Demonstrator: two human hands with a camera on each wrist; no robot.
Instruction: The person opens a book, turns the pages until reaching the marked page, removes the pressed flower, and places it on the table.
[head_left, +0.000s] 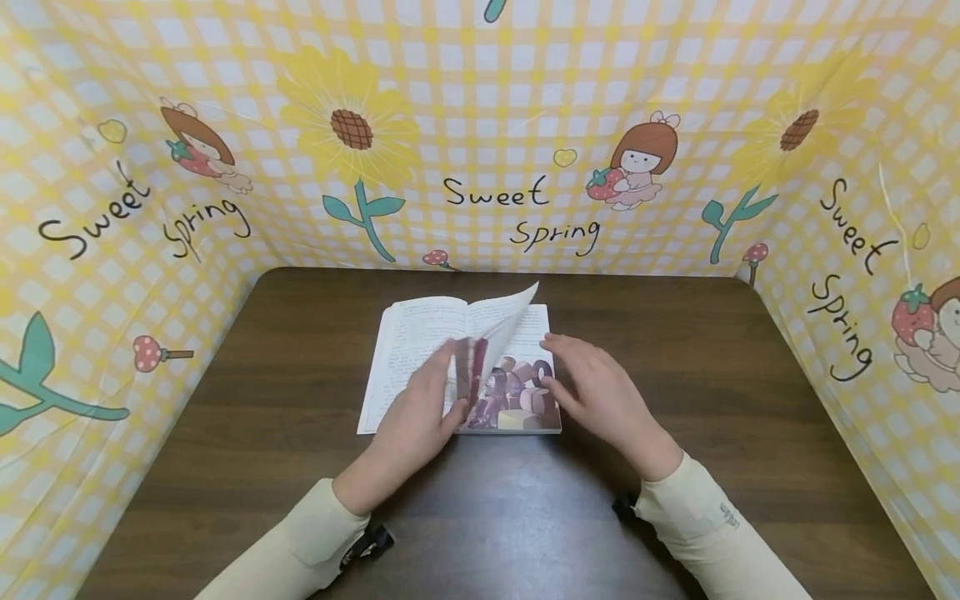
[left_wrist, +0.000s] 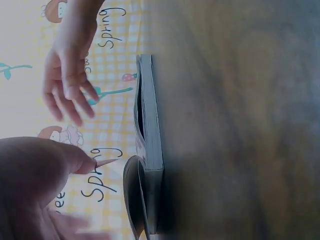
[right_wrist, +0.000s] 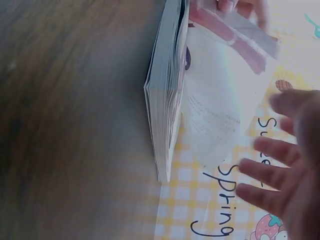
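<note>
An open book (head_left: pixel 420 333) lies on the table, printed text on its left page and a picture of purple and cream blocks (head_left: pixel 517 396) low on the right. One page (head_left: pixel 510 321) stands raised and curled over the middle, its picture strip blurred. My left hand (head_left: pixel 420 408) is at this page's lower part, thumb and fingers spread apart; whether it touches the page is unclear. In the left wrist view, the thumb (left_wrist: pixel 75 159) is above the book's edge. My right hand (head_left: pixel 603 396) hovers by the book's right edge, its fingers (right_wrist: pixel 270 175) extended and holding nothing.
The dark wooden table (head_left: pixel 300 350) extends around the book. A yellow checked cloth (head_left: pixel 480 108) with flowers and lettering encloses the back and sides. Black straps (head_left: pixel 367 546) show at the sleeve cuffs.
</note>
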